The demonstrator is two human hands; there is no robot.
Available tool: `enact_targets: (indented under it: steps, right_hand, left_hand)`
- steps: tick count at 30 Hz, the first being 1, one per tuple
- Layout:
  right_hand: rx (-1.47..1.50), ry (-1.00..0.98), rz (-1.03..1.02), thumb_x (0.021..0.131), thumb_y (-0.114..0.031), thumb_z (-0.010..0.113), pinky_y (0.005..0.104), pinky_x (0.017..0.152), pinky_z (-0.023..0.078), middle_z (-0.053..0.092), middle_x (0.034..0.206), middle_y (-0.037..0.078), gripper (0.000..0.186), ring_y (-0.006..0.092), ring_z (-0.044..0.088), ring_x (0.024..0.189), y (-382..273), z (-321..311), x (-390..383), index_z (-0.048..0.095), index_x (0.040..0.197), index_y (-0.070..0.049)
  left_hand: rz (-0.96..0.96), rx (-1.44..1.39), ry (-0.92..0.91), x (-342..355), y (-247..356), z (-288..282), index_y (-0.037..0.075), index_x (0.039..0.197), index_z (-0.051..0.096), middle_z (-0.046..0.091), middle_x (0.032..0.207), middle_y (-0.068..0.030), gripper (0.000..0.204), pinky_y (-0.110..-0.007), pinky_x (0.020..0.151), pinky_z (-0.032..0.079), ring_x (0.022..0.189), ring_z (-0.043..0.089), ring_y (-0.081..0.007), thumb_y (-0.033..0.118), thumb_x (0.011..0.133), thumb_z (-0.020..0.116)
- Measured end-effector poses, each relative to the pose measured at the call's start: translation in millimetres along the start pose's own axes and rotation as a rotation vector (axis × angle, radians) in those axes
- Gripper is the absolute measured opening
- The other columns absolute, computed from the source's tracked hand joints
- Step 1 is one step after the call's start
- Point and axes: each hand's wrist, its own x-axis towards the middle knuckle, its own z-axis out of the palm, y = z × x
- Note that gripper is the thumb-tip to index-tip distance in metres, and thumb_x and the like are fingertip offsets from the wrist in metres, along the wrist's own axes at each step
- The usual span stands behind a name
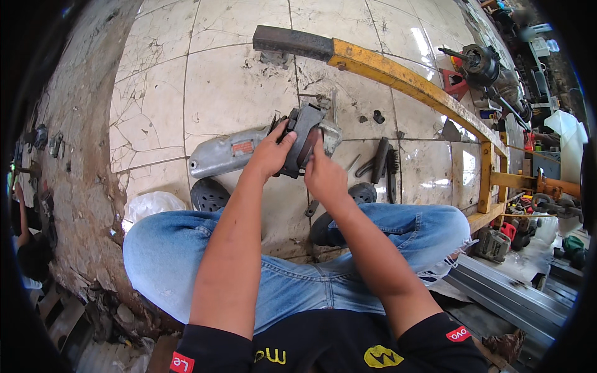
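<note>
A dark grey metal assembly (307, 116) is raised between my hands above the tiled floor. My left hand (271, 153) grips its left side, thumb across the face. My right hand (324, 175) is closed at its right side, fingers on a curved reddish-brown piece (306, 150) inside it. Behind the assembly lies a long silver metal housing (219, 152) with an orange label, and a lighter metal fitting (333, 133) shows at the right. A wire brush (392, 174), a dark tool (379, 161) and small black pieces (378, 117) lie to the right.
A long yellow steel frame (398, 74) arcs across the back and right. Beyond it are greasy machine parts (482, 65), cans (494, 244) and clutter. A white plastic bag (152, 204) lies by my left knee. Another person's arm (22, 214) shows at the far left.
</note>
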Motion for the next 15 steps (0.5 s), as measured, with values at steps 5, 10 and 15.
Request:
enact_targets:
  steps: [5, 10, 15]
  right_hand:
    - [0.008, -0.032, -0.025, 0.090, -0.018, 0.052, 0.0513, 0.055, 0.052, 0.068, 0.071, 0.020, 0.070, 0.0387, 0.065, 0.058, 3.0, 14.8, -27.1, 0.025, 0.151, 0.001]
    - [0.057, 0.002, 0.010, 0.092, -0.018, 0.051, 0.0519, 0.056, 0.051, 0.067, 0.071, 0.022, 0.074, 0.0399, 0.066, 0.060, 1.3, 8.9, -8.8, 0.016, 0.154, 0.000]
    - [0.081, -0.120, 0.029, 0.093, -0.018, 0.050, 0.0539, 0.059, 0.051, 0.067, 0.071, 0.023, 0.069, 0.0426, 0.065, 0.062, -3.8, 14.9, -34.1, 0.019, 0.153, -0.003]
  left_hand:
    - [-0.108, -0.046, -0.061, -10.7, 21.3, -2.1, 0.021, 0.150, 0.041, 0.058, 0.135, -0.0210, 0.059, -0.038, 0.099, 0.046, 0.120, 0.058, -0.0308, 0.045, 0.098, 0.055]
    - [-0.099, 0.003, -0.041, -8.4, 18.4, -0.8, 0.021, 0.150, 0.041, 0.058, 0.135, -0.0207, 0.059, -0.038, 0.099, 0.046, 0.120, 0.059, -0.0293, 0.046, 0.098, 0.055]
    - [-0.096, -0.013, -0.020, -11.3, 20.4, -1.1, 0.021, 0.150, 0.041, 0.061, 0.131, -0.0199, 0.060, -0.036, 0.090, 0.051, 0.113, 0.062, -0.0283, 0.046, 0.098, 0.056]
